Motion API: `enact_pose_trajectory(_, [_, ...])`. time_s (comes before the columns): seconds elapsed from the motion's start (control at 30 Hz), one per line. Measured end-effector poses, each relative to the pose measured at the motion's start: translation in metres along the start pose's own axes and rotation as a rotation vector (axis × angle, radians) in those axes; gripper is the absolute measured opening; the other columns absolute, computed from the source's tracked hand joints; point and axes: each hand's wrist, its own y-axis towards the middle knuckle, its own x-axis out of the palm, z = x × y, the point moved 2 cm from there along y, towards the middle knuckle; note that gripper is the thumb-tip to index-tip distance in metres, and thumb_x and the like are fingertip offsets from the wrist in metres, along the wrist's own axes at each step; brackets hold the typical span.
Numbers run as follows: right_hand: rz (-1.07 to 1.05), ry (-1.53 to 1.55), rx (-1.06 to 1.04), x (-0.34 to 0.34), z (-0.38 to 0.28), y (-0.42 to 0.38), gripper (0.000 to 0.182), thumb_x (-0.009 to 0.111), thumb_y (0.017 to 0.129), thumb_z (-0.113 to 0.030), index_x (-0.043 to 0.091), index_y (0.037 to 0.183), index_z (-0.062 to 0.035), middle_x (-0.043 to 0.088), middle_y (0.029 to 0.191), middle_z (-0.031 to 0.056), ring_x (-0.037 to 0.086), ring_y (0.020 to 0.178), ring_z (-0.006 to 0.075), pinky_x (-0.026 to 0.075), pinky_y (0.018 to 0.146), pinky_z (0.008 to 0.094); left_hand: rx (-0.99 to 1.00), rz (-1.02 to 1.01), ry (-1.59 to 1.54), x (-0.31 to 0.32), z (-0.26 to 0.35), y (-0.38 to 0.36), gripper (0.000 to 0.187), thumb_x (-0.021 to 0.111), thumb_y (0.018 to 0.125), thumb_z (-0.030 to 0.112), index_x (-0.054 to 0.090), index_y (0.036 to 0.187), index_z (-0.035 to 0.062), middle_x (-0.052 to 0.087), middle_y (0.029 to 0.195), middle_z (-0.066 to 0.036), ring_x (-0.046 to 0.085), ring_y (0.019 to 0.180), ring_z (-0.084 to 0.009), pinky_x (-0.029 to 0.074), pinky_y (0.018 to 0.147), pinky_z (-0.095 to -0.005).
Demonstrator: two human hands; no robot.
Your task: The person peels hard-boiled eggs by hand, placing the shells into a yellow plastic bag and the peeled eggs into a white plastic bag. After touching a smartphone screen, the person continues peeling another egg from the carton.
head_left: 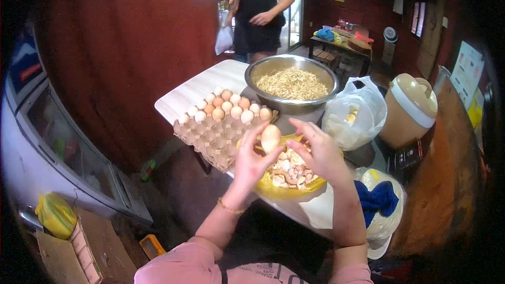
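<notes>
My left hand (249,159) pinches a pale egg (271,138) upright between thumb and fingers. My right hand (322,152) is raised just to the right of it, fingers apart, with nothing in them. Below both hands lies a yellow plastic bag (284,192), spread open and full of broken eggshells (291,170). To the left, a cardboard egg tray (206,139) carries white and brown eggs (236,111) in its far rows, while its near cups are bare.
Behind the shells stands a steel basin (253,83) of pale, sprout-like strands (292,83). A white plastic bag (353,115) and a beige jug (411,106) are at the right. A dark blue cloth (380,199) lies nearer. Beyond the table stands another person (261,8).
</notes>
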Motion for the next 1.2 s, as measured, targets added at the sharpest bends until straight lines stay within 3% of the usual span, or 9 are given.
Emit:
enact_pose_trajectory(0.1, [0.011,-0.048,-0.034,0.006,-0.006,-0.001,0.06,0.064,0.086,-0.036,0.046,0.13,0.0,0.06,0.102,0.0204,0.062,0.089,0.034,0.05,0.074,0.0397,-0.031,-0.065,0.047,0.009,0.0,-0.006,0.058,0.077,0.069,0.009,0.056,0.123,0.0046,0.059,0.107,-0.013,0.061,0.095,-0.0226,0.052,0.073,-0.03])
enact_pose_trajectory(0.2, [0.043,-0.035,-0.067,0.013,-0.002,-0.002,0.058,0.063,0.086,-0.037,0.049,0.127,0.0006,0.06,0.101,0.0201,0.062,0.088,0.0348,0.05,0.075,0.0398,0.055,-0.073,0.177,0.012,0.006,-0.008,0.058,0.075,0.068,0.006,0.056,0.122,0.0044,0.059,0.106,-0.013,0.061,0.096,-0.0243,0.052,0.075,-0.0312])
enact_pose_trajectory(0.23, [0.042,-0.031,-0.066,0.015,0.002,-0.002,0.058,0.063,0.086,-0.037,0.049,0.127,0.0006,0.06,0.101,0.0201,0.062,0.088,0.0348,0.05,0.075,0.0398,0.0,-0.099,0.118,0.013,0.006,-0.01,0.065,0.072,0.065,0.003,0.054,0.127,0.0098,0.055,0.11,-0.009,0.059,0.097,-0.0193,0.051,0.076,-0.0296])
enact_pose_trajectory(0.63, [0.032,-0.082,-0.114,0.036,0.006,-0.002,0.023,0.051,0.093,-0.026,0.056,0.101,-0.005,0.058,0.087,0.0154,0.06,0.081,0.0355,0.048,0.069,0.0444,-0.074,-0.158,0.054,0.014,-0.011,-0.013,0.057,0.076,0.069,0.008,0.054,0.121,0.0001,0.058,0.112,-0.011,0.062,0.094,-0.0166,0.053,0.078,-0.0292])
enact_pose_trajectory(0.8, [0.048,-0.13,-0.12,0.047,0.017,0.0,0.026,0.049,0.094,-0.026,0.057,0.105,-0.004,0.059,0.09,0.0159,0.061,0.082,0.0354,0.049,0.07,0.0441,-0.117,-0.108,0.014,0.008,-0.017,-0.015,0.051,0.076,0.069,0.011,0.057,0.115,-0.0004,0.06,0.102,-0.01,0.061,0.088,-0.0171,0.05,0.073,-0.0272])
enact_pose_trajectory(0.87, [0.031,-0.005,-0.19,0.047,0.022,0.001,0.029,0.05,0.094,-0.027,0.057,0.11,-0.0039,0.06,0.094,0.0166,0.061,0.083,0.0356,0.049,0.072,0.0435,-0.13,-0.119,-0.005,0.005,-0.019,-0.015,0.052,0.077,0.069,0.011,0.056,0.116,0.0,0.061,0.102,-0.01,0.061,0.088,-0.0153,0.049,0.075,-0.0264])
enact_pose_trajectory(1.0, [-0.088,0.051,-0.151,0.039,0.012,-0.001,0.034,0.057,0.09,-0.023,0.058,0.116,-0.0016,0.061,0.099,0.018,0.062,0.087,0.0344,0.049,0.077,0.04,-0.176,-0.139,-0.055,0.002,-0.022,-0.016,0.053,0.077,0.07,0.01,0.054,0.117,-0.0007,0.061,0.104,-0.01,0.061,0.089,-0.013,0.05,0.075,-0.0257])
enact_pose_trajectory(1.13, [-0.077,0.083,-0.178,0.045,0.016,0.0,0.034,0.058,0.088,-0.025,0.057,0.117,-0.0062,0.06,0.094,0.0157,0.062,0.082,0.0338,0.05,0.072,0.0428,-0.251,-0.201,-0.056,-0.003,-0.02,-0.015,0.053,0.074,0.074,0.004,0.051,0.121,-0.0036,0.061,0.105,-0.009,0.062,0.091,-0.0147,0.052,0.077,-0.0257])
enact_pose_trajectory(1.2, [-0.055,0.056,-0.237,0.048,0.024,0.003,0.035,0.059,0.086,-0.022,0.056,0.117,-0.0064,0.06,0.092,0.0146,0.062,0.081,0.0326,0.051,0.07,0.0418,-0.252,-0.197,-0.039,-0.004,-0.018,-0.015,0.056,0.077,0.073,0.006,0.051,0.121,-0.0038,0.061,0.103,-0.008,0.063,0.087,-0.0132,0.052,0.068,-0.0232])
